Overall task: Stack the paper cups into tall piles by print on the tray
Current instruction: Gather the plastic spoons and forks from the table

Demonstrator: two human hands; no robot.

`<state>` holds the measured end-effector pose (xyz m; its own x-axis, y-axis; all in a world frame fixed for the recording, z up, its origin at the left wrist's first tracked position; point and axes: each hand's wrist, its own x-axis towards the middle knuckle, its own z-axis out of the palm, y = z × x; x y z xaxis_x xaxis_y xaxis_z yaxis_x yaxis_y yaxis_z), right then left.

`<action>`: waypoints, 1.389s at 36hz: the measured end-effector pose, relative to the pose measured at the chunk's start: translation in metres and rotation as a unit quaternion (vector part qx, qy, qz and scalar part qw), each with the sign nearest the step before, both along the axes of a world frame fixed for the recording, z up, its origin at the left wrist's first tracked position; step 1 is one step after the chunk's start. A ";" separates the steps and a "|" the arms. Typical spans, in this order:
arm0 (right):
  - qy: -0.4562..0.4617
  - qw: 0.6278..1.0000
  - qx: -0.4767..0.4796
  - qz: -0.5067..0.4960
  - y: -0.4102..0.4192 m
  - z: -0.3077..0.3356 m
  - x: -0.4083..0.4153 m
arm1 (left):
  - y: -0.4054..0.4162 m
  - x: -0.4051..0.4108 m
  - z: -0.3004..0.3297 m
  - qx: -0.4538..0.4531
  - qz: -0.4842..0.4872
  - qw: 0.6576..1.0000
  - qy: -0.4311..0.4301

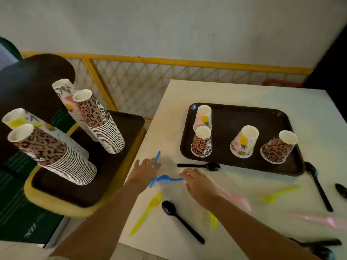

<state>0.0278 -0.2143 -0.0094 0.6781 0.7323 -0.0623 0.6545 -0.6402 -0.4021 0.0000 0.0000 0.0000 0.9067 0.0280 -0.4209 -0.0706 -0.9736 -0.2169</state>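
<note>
Both forearms are reaching forward from the near edge of the white square table, the landmark for everything else. Left of the table, a dark brown tray on a yellow stool is carrying four tall piles of upturned paper cups: two leopard-print piles and two pale fruit-and-leaf piles. So most of the sorting is looking finished. On the table's far right part, a second dark brown tray is holding four short upturned cup stacks, two leopard and two fruit-print, which are probably still waiting to join the tall piles.

At the table's near left, the left hand is lying flat, fingers spread, touching a blue plastic utensil. Just right of it, the right hand is hovering with fingers loosely extended; its fingertips are meeting a blue plastic fork, though a real pinch cannot be made out. Black, yellow and pink utensils are lying scattered along the table's near side.
</note>
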 end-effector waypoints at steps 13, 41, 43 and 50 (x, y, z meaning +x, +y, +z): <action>-0.063 0.995 -0.045 -0.065 0.042 -0.027 0.005 | 0.032 0.028 -0.009 0.071 -0.210 0.973 -0.069; 0.169 0.965 -0.100 -0.174 0.029 -0.012 -0.082 | -0.003 -0.086 -0.025 -0.270 0.089 0.959 -0.020; 0.156 0.965 -0.101 -0.185 0.029 -0.011 -0.080 | -0.005 -0.083 -0.025 -0.282 0.120 0.951 -0.030; 0.132 0.960 -0.061 -0.238 0.023 -0.007 -0.078 | -0.009 -0.074 -0.024 -0.289 0.119 0.946 -0.087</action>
<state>-0.0500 -0.1915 -0.0167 0.8830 0.3192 -0.3442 0.1611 -0.8947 -0.4166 -0.0743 -0.0088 -0.0239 0.9605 0.0507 -0.2735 0.1531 -0.9173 0.3676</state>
